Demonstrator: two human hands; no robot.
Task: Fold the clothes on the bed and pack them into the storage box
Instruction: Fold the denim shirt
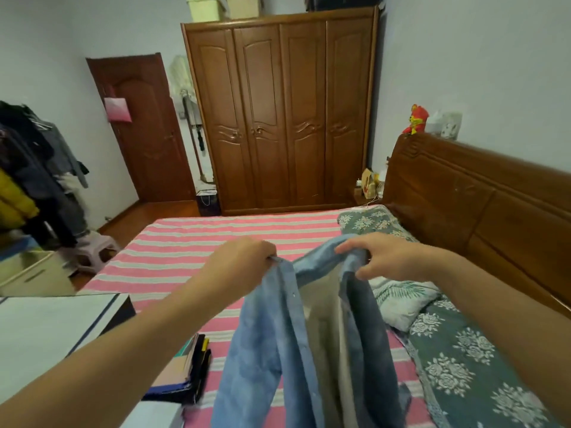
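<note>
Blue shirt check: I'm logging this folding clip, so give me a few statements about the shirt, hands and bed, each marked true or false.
1. Both hands hold the blue shirt up above the bed. True: left hand, right hand.
2. The shirt lies folded flat on the striped sheet. False: it hangs unfolded from the hands.
3. A stack of folded clothes lies on the bed to the left of the shirt. True.
4. The wardrobe doors stand open. False: all are closed.

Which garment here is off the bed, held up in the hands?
The blue shirt, gripped by both hands; the folded pile lies on the striped sheet.
</note>
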